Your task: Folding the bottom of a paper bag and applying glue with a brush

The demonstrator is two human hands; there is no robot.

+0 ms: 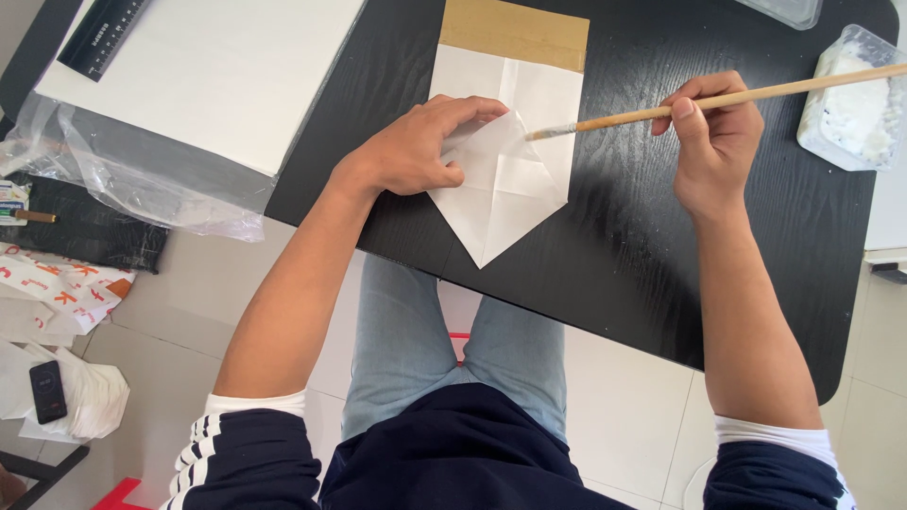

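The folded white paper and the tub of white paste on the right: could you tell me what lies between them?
In the head view, the right hand holding the brush lies between the folded white paper and the tub; beneath is bare black table.
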